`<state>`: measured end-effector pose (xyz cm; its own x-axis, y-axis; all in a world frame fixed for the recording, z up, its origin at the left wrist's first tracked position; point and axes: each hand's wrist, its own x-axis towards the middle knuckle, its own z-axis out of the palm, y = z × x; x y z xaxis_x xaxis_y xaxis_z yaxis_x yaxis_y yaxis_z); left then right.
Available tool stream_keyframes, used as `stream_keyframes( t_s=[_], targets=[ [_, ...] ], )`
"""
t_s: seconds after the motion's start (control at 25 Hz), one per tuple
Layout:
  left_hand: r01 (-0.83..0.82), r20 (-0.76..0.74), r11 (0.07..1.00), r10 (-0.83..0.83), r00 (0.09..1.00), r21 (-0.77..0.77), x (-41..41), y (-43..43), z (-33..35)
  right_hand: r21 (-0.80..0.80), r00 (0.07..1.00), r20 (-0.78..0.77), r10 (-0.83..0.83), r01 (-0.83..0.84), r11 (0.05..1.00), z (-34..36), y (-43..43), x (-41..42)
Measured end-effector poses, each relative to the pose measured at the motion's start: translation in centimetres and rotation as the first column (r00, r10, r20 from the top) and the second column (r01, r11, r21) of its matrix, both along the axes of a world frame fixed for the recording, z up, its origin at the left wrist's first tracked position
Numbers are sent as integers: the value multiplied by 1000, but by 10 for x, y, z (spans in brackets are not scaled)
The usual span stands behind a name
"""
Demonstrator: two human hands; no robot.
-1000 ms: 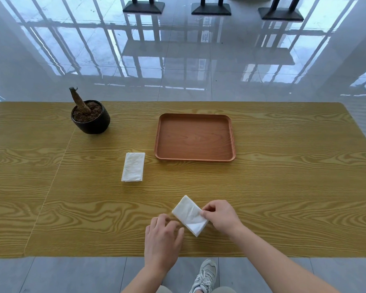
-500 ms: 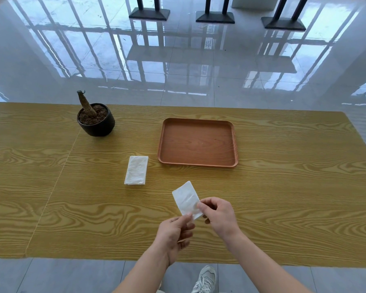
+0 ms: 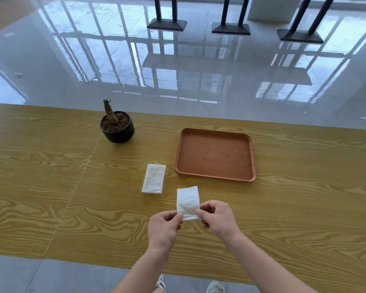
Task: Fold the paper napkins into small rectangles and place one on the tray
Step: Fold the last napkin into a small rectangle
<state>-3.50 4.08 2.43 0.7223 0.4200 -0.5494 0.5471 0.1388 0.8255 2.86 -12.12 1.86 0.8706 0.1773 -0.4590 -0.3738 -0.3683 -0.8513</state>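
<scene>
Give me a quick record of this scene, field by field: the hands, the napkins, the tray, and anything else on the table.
left hand: pinching the held napkin's lower left edge
right hand: pinching its lower right edge
held napkin: small folded rectangle, lifted above the table
second napkin: folded, flat on the table, left of the tray
tray: nothing on it
pot: far left, holds soil and a bare stub
task state: no napkin on the tray yet
</scene>
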Motion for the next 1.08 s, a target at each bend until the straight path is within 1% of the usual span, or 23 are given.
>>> stream_keyframes(
  t_s=[0.12,0.28,0.52,0.72,0.92,1.08],
  targets=[
    [6,48,999,-8,999,41,18,33,4,8,1000,26,-10,10,1000,4,34,18],
    [40,85,988,-54,995,152,47,76,6,8,999,39,-37,37,999,2,80,42],
    [89,-4,948,-92,996,306,75,120,-7,-53,997,5,-82,82,995,-16,131,65],
    [149,-74,921,-131,989,359,82,134,-15,-130,995,-31,-95,90,987,-32,148,67],
    [215,-102,890,-190,977,403,85,139,-19,-167,994,-44,-101,92,982,-38,151,70],
    [222,-135,874,-181,974,431,85,138,-22,-207,995,-50,-82,70,976,-42,151,68]
  ],
)
